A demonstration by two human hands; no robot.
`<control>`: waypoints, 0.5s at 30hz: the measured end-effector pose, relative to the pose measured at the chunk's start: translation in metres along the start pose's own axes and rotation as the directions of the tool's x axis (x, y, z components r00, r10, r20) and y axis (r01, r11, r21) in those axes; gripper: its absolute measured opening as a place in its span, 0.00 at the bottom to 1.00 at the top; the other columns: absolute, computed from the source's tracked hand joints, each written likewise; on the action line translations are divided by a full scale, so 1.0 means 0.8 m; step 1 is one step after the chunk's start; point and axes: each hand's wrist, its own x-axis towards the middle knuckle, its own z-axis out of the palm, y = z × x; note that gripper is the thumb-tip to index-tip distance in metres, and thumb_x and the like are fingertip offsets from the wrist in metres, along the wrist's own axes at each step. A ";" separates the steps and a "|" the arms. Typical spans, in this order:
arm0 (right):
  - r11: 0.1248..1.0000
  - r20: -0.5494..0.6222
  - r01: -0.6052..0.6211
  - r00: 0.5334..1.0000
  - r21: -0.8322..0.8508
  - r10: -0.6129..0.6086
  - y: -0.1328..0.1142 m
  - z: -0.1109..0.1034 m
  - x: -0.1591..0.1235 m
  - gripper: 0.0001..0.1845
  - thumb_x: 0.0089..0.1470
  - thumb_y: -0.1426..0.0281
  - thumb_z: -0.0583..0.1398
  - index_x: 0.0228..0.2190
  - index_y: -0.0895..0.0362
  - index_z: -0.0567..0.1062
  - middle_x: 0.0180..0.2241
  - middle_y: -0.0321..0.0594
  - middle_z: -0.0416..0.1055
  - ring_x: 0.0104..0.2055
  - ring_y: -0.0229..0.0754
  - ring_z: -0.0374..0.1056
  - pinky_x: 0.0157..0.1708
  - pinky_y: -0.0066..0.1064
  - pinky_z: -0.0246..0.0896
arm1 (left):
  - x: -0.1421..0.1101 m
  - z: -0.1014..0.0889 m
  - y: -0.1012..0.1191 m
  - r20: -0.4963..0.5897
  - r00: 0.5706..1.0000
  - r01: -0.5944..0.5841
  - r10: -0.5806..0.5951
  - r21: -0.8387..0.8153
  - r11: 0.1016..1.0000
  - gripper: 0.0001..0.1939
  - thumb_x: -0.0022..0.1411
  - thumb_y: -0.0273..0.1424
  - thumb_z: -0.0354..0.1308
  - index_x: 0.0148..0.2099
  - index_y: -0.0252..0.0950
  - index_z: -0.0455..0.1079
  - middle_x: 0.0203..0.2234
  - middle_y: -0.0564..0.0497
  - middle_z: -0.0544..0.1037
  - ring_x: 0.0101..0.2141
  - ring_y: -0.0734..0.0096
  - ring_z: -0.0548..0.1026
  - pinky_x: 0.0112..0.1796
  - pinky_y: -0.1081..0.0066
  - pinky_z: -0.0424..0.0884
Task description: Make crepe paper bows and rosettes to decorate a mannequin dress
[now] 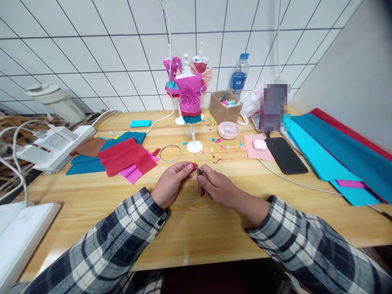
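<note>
Over the table's middle, my left hand (172, 182) pinches a small red crepe-paper piece (194, 166) between thumb and fingers. My right hand (217, 184) is closed around small dark metal snips (198, 170), whose tips meet the red piece. Fingers cover most of both the piece and the tool. Just beyond my hands stands a small white dress form (194, 146) in a magenta paper top (189, 87) with a pleated rosette and a red and teal skirt. Red, pink and teal scraps (218, 159) lie scattered near the right hand.
Folded red crepe paper (127, 157) and a wire ring (170, 153) lie left. Behind are two more dressed forms (200, 67), a cardboard box (225, 110), a pink bowl (229, 130) and a bottle (239, 77). A phone (286, 155), cable and teal sheets (337, 143) occupy the right.
</note>
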 end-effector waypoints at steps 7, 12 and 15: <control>1.000 -0.011 0.000 1.000 -0.001 0.000 0.002 0.001 0.002 0.10 0.64 0.61 0.45 0.32 0.52 0.57 0.24 0.31 0.71 0.28 0.37 0.65 0.31 0.28 0.54 | 0.001 0.000 0.000 0.010 1.000 -0.007 0.007 0.011 1.000 0.12 0.51 0.37 0.66 0.33 0.34 0.73 0.27 0.53 0.76 0.31 0.74 0.71 0.38 0.72 0.65; 1.000 -0.011 0.004 1.000 -0.006 -0.004 0.004 0.002 0.002 0.11 0.64 0.60 0.46 0.32 0.52 0.58 0.24 0.32 0.71 0.28 0.37 0.65 0.31 0.28 0.54 | 0.002 -0.002 -0.001 0.021 1.000 -0.011 0.011 0.020 1.000 0.12 0.52 0.37 0.65 0.34 0.34 0.72 0.28 0.52 0.76 0.32 0.71 0.72 0.37 0.71 0.66; 1.000 -0.015 0.010 1.000 -0.008 -0.010 0.005 0.002 0.002 0.11 0.64 0.60 0.46 0.33 0.52 0.58 0.24 0.32 0.71 0.28 0.37 0.65 0.31 0.28 0.54 | 0.001 -0.002 -0.001 0.022 1.000 0.000 -0.001 0.024 1.000 0.13 0.52 0.38 0.66 0.34 0.34 0.72 0.27 0.52 0.76 0.31 0.71 0.72 0.37 0.71 0.66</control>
